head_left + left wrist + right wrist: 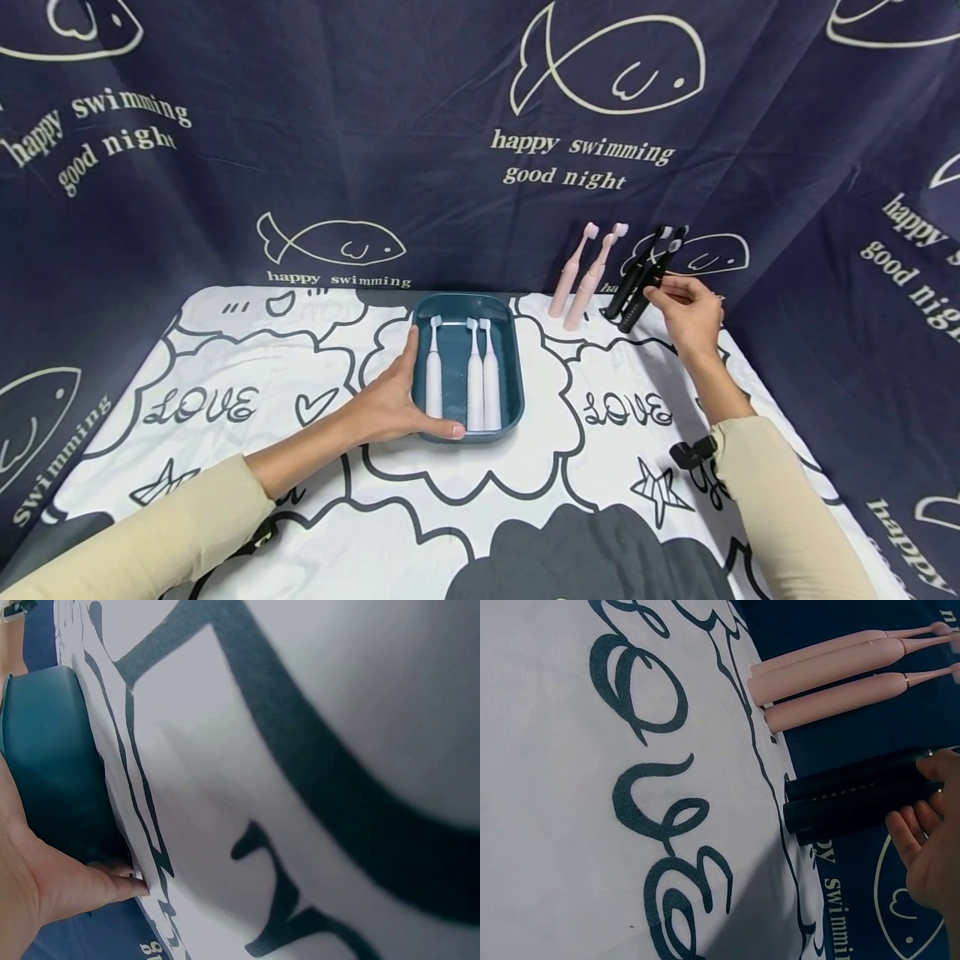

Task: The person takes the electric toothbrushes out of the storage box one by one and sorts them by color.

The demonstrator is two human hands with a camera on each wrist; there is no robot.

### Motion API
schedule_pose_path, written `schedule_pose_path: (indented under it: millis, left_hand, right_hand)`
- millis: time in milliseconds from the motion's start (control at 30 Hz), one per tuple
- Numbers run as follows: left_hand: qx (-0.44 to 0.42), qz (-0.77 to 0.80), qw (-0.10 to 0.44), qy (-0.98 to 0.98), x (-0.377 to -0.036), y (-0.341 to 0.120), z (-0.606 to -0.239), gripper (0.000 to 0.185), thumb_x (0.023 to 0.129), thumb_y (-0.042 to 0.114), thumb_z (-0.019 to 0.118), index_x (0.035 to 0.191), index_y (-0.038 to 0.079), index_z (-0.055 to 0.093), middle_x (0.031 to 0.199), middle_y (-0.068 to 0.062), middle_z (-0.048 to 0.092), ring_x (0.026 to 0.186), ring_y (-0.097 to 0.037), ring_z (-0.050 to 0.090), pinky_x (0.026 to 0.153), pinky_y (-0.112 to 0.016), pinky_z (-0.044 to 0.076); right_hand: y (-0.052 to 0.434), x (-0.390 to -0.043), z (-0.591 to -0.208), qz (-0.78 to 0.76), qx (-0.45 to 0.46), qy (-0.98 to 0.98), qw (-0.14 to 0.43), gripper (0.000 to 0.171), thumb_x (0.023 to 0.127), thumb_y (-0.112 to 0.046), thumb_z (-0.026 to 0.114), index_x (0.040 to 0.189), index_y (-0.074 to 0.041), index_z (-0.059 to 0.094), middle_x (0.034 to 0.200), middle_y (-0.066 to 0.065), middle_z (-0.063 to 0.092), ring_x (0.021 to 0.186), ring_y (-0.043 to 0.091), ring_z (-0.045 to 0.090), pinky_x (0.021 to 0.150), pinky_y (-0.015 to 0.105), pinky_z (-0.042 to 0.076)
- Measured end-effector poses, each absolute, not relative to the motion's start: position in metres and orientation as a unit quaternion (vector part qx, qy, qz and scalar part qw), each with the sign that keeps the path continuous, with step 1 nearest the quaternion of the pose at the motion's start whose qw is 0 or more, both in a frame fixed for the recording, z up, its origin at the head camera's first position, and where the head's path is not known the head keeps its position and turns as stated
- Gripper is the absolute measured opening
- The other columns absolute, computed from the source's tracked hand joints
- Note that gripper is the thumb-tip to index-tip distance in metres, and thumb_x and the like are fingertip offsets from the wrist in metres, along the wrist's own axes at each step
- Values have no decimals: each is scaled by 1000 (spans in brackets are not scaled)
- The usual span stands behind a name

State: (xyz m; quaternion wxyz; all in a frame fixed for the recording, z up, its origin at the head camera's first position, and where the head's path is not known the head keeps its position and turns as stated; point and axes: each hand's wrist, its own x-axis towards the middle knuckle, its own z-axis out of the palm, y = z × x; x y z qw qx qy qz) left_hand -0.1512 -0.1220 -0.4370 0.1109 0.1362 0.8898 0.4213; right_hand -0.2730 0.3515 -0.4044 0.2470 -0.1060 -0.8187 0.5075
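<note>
A dark teal tray point(453, 304) holds three white electric toothbrushes point(433, 375), one at its left and two side by side at its right. My left hand point(393, 400) presses against the tray's near-left corner, index finger along the left side and thumb across the front. In the left wrist view, that hand point(60, 889) lies against the tray's outer wall point(56, 750). My right hand point(688, 317) pinches a black electric toothbrush point(636, 307) between thumb and fingers. Other black toothbrushes point(624, 287) stand close behind it, leaning on the cloth backdrop.
Pink electric toothbrushes point(588, 287) lean upright left of the black ones; three pink handles point(832, 675) show in the right wrist view. A dark blue printed backdrop point(450, 167) rises behind and beside the white patterned cloth point(285, 367).
</note>
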Motion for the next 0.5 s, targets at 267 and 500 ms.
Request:
schedule_pose_path:
  millis: [267,500]
  left_hand:
    - [137,422,113,889,-151,-123,-437,177,64,72,104,180,23,-21,189,-23,17,171,-42,32,135,-63,35]
    - [140,427,110,886,-152,-123,-437,178,64,71,104,180,24,-21,188,-23,20,169,-42,35,135,-64,36]
  right_hand:
    - [351,-270,-405,512,-102,-817,247,37,94,-18,92,126,-2,80,83,-37,68,82,-13,66,79,7,51]
    - [353,-261,-405,502,-123,-820,247,39,93,-22,94,126,-4,80,82,-38,68,81,-13,66,78,8,50]
